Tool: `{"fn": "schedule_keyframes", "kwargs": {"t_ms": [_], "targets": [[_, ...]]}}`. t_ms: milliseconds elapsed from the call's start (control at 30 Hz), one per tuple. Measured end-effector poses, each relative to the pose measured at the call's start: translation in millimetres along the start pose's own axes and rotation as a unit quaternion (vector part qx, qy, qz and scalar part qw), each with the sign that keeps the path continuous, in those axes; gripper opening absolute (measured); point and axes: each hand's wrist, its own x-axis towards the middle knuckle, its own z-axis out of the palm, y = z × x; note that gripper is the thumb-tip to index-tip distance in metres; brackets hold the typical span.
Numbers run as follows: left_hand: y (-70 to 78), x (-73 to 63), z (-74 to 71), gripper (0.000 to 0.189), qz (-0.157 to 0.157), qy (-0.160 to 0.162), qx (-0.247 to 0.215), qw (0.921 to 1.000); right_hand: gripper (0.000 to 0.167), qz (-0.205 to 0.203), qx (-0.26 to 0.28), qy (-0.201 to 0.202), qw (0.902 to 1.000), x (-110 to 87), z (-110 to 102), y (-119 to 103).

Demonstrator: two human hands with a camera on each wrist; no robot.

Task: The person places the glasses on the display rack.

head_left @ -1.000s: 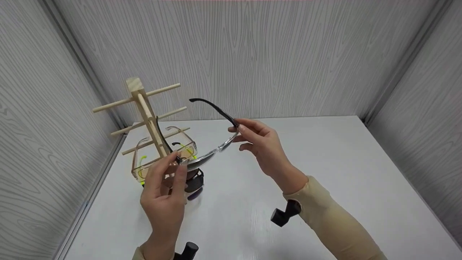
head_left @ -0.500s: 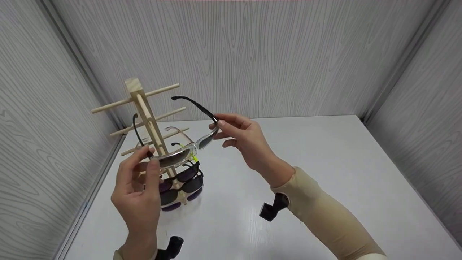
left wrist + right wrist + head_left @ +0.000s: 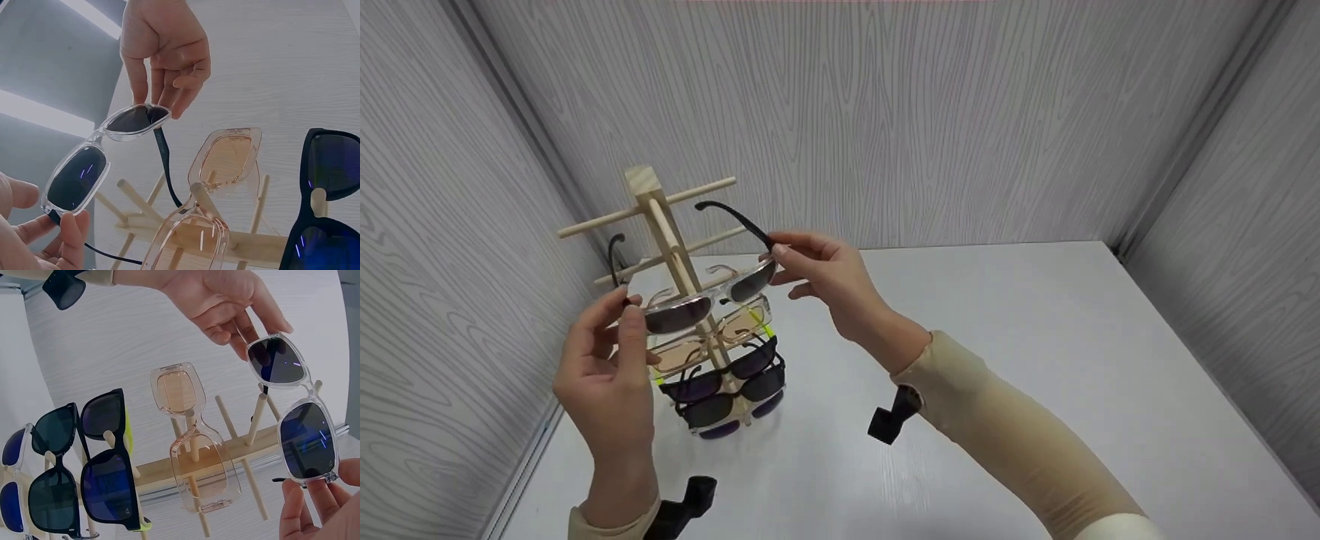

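Both hands hold a pair of clear-framed sunglasses (image 3: 679, 313) with dark lenses and black temples, spread wide. My left hand (image 3: 611, 375) pinches the frame's left corner near the hinge. At the other corner, my right hand (image 3: 832, 285) pinches the right hinge area between thumb and fingers. The sunglasses are in front of a wooden display stand (image 3: 664, 232), level with its upper-middle pegs, temples pointing back past the post. Just below them, peach-tinted clear glasses (image 3: 205, 464) sit on the stand. Whether the held pair touches a peg cannot be told.
Lower on the stand hang black sunglasses (image 3: 727, 375), another dark pair (image 3: 765, 384) and a purple-lensed pair (image 3: 720, 430). Neon-yellow temples (image 3: 128, 430) show behind one. The top peg (image 3: 701, 189) sticks out sideways. White table (image 3: 960, 375); grain-patterned walls (image 3: 885, 112) enclose it.
Both hands have carried the sunglasses left, bringing them in front of the stand's post. The frame has turned so its lenses face the head camera more.
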Motion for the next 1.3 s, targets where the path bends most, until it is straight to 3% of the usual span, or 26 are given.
{"fn": "schedule_keyframes", "kwargs": {"t_ms": [233, 667, 800, 1067, 1300], "targets": [[-7.1, 12.9, -6.7, 0.024, 0.011, 0.012, 0.078, 0.9968, 0.028, 0.010, -0.003, -0.011, 0.9999, 8.3, 9.6, 2.8], [-21.5, 24.9, -13.8, 0.027, -0.016, -0.006, 0.144, 0.9895, 0.026, 0.027, 0.001, 0.000, 0.9996, 17.9, 15.8, 14.2], [-23.1, 25.9, -16.6, 0.028, -0.038, -0.012, 0.163, 0.9858, 0.027, 0.033, -0.005, 0.000, 0.9995, 19.4, 15.8, 16.5], [-27.0, 26.6, -21.9, 0.029, -0.050, -0.004, 0.188, 0.9809, 0.028, 0.038, -0.014, -0.006, 0.9992, 18.8, 12.3, 17.6], [-26.1, 23.1, -31.6, 0.031, -0.060, 0.008, 0.211, 0.9756, 0.027, 0.043, -0.007, 0.011, 0.9990, 15.5, -2.8, 22.0]]}}
